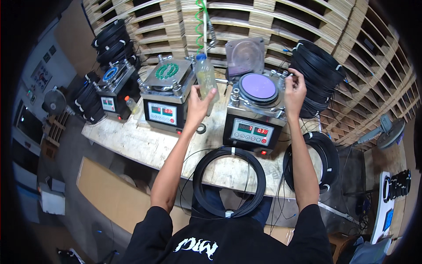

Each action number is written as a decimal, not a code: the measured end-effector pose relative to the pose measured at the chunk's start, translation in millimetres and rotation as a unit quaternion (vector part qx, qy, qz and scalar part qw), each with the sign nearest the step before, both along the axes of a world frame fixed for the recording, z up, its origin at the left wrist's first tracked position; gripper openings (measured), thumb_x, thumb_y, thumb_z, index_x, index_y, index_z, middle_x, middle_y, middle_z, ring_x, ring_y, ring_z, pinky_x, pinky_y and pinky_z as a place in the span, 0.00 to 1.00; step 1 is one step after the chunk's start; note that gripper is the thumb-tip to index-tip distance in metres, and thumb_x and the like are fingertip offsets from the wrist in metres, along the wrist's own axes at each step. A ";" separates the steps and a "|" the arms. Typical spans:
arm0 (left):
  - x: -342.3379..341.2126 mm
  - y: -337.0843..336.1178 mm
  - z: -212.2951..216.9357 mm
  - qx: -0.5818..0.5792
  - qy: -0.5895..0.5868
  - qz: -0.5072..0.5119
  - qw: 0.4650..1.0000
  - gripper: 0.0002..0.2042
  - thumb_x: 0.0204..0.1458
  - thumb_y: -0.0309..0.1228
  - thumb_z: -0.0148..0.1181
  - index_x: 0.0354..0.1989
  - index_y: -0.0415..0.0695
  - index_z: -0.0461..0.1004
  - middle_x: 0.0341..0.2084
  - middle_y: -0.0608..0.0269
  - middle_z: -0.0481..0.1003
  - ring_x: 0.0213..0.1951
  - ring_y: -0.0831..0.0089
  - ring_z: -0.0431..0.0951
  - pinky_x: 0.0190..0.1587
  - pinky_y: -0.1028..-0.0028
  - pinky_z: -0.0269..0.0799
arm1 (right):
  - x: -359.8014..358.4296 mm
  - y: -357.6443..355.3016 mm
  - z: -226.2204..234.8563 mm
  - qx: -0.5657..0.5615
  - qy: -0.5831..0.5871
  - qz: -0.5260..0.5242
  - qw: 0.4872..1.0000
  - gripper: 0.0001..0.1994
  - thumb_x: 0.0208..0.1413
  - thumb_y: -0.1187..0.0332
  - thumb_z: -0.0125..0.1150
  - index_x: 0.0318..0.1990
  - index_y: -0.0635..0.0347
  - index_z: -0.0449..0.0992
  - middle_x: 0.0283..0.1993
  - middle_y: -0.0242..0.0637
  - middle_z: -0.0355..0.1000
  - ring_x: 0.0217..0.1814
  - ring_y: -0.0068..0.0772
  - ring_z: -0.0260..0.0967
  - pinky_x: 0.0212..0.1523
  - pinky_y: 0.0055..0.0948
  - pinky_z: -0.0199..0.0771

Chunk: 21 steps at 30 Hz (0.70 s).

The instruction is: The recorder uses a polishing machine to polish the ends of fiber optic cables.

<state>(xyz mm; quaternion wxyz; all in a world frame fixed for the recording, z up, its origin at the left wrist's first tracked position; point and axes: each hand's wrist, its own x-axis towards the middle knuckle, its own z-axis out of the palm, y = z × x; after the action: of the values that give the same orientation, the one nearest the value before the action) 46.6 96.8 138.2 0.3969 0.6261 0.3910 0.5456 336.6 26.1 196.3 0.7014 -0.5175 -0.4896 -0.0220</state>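
Note:
My left hand (pixel 200 104) grips a clear plastic bottle (pixel 205 75) with a blue cap, held upright between two bench machines. My right hand (pixel 295 90) is pinched on something small at the right rim of a machine (pixel 252 127) whose round top carries a purple disc (pixel 258 86); its clear lid (pixel 244 57) stands raised behind. What the fingers pinch is too small to tell. A coil of black cable (pixel 229 181) lies at the table's near edge in front of me.
A second machine (pixel 166 94) with a green ring of parts on top and a third one (pixel 113 86) sit to the left. Bundles of black cable coils (pixel 320 72) pile at the right, more hang off the table (pixel 132 141). Wooden pallets stack behind.

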 end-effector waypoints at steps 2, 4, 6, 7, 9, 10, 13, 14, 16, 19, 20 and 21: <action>-8.2 2.7 -28.7 -0.029 -0.019 -0.063 0.997 0.26 0.51 0.39 0.73 0.50 0.36 0.68 0.42 0.54 0.78 0.45 0.71 0.78 0.50 0.70 0.72 | 0.9 0.6 -2.1 -0.001 0.015 -0.003 1.000 0.11 0.60 0.76 0.54 0.48 0.65 0.77 0.34 0.30 0.72 0.33 0.17 0.65 0.36 0.20 0.67; -26.3 18.5 -68.4 -0.028 0.056 -0.058 0.996 0.32 0.45 0.36 0.76 0.56 0.36 0.68 0.46 0.52 0.79 0.48 0.66 0.79 0.53 0.68 0.72 | -4.3 4.0 -2.4 -0.007 0.027 -0.001 1.000 0.12 0.60 0.75 0.52 0.49 0.67 0.77 0.35 0.31 0.72 0.35 0.17 0.65 0.39 0.19 0.66; -26.1 19.7 -85.8 -0.016 0.166 -0.036 0.985 0.35 0.40 0.36 0.78 0.56 0.37 0.68 0.47 0.48 0.79 0.50 0.57 0.80 0.54 0.64 0.72 | 1.8 3.9 -4.8 -0.011 0.023 -0.004 1.000 0.12 0.60 0.75 0.52 0.49 0.67 0.76 0.34 0.30 0.72 0.33 0.16 0.64 0.37 0.18 0.65; -19.1 20.7 -93.8 -0.004 0.202 -0.038 0.979 0.35 0.39 0.36 0.78 0.56 0.37 0.68 0.47 0.47 0.79 0.51 0.54 0.79 0.54 0.63 0.72 | 7.6 2.3 -5.8 -0.011 0.019 -0.011 1.000 0.12 0.60 0.75 0.52 0.49 0.67 0.76 0.33 0.30 0.72 0.32 0.16 0.64 0.35 0.18 0.64; -18.4 28.8 -115.3 -0.021 0.208 -0.042 0.977 0.35 0.37 0.33 0.79 0.55 0.37 0.69 0.47 0.44 0.78 0.52 0.50 0.78 0.54 0.61 0.73 | 8.8 3.5 -6.6 -0.011 0.032 -0.014 0.999 0.11 0.58 0.77 0.53 0.46 0.67 0.77 0.32 0.29 0.71 0.31 0.16 0.62 0.33 0.19 0.64; -19.9 33.0 -125.5 -0.010 0.233 -0.049 0.971 0.35 0.36 0.33 0.79 0.54 0.37 0.69 0.47 0.44 0.78 0.52 0.49 0.78 0.54 0.61 0.73 | 8.9 4.6 -7.7 -0.010 0.045 -0.017 0.999 0.10 0.55 0.78 0.55 0.43 0.67 0.78 0.31 0.28 0.69 0.29 0.16 0.61 0.31 0.20 0.64; -30.0 42.3 -153.1 0.005 0.253 -0.050 0.966 0.36 0.34 0.30 0.80 0.54 0.39 0.70 0.48 0.43 0.78 0.52 0.49 0.78 0.54 0.60 0.73 | -0.3 6.8 -6.4 -0.009 0.050 -0.012 0.999 0.10 0.54 0.78 0.55 0.43 0.67 0.78 0.30 0.28 0.69 0.29 0.16 0.61 0.31 0.20 0.64; -31.2 43.2 -160.1 -0.008 0.260 -0.047 0.964 0.36 0.34 0.30 0.80 0.55 0.39 0.70 0.48 0.44 0.78 0.52 0.49 0.78 0.54 0.60 0.73 | -1.6 8.0 -6.5 -0.007 0.043 -0.026 0.999 0.10 0.55 0.78 0.55 0.43 0.67 0.78 0.29 0.28 0.69 0.29 0.17 0.61 0.32 0.21 0.64; -28.5 40.8 -168.9 -0.012 0.250 -0.041 0.967 0.36 0.34 0.29 0.80 0.55 0.38 0.69 0.49 0.44 0.78 0.53 0.49 0.77 0.54 0.60 0.73 | 1.9 6.3 -8.1 -0.018 0.042 -0.032 0.998 0.10 0.55 0.77 0.55 0.42 0.66 0.78 0.29 0.28 0.70 0.29 0.17 0.62 0.32 0.22 0.65; -24.3 35.3 -172.3 -0.023 0.230 -0.049 0.972 0.37 0.34 0.29 0.80 0.56 0.38 0.68 0.49 0.44 0.78 0.52 0.49 0.78 0.54 0.60 0.73 | 5.3 4.4 -7.6 -0.019 0.046 -0.038 0.998 0.09 0.55 0.77 0.55 0.42 0.66 0.79 0.30 0.29 0.71 0.29 0.18 0.64 0.33 0.22 0.67; -26.4 34.1 -173.0 -0.005 0.230 -0.053 0.972 0.38 0.35 0.28 0.79 0.58 0.39 0.67 0.48 0.44 0.78 0.51 0.50 0.78 0.52 0.61 0.74 | 4.3 4.0 -6.1 -0.018 0.050 -0.034 0.998 0.09 0.55 0.77 0.55 0.42 0.66 0.79 0.30 0.30 0.72 0.30 0.18 0.65 0.33 0.22 0.67; -31.2 33.1 -173.1 -0.001 0.231 -0.055 0.971 0.38 0.35 0.28 0.79 0.58 0.39 0.67 0.48 0.44 0.78 0.51 0.50 0.78 0.52 0.61 0.74 | 2.0 3.1 -5.4 -0.024 0.052 -0.035 0.998 0.09 0.55 0.77 0.55 0.41 0.66 0.79 0.30 0.30 0.72 0.30 0.18 0.66 0.33 0.21 0.68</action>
<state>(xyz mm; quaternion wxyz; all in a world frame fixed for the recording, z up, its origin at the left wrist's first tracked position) 15.3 129.9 -34.8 0.3260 0.7555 0.4372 0.3630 338.6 29.2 190.9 0.7120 -0.5514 -0.4347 -0.0081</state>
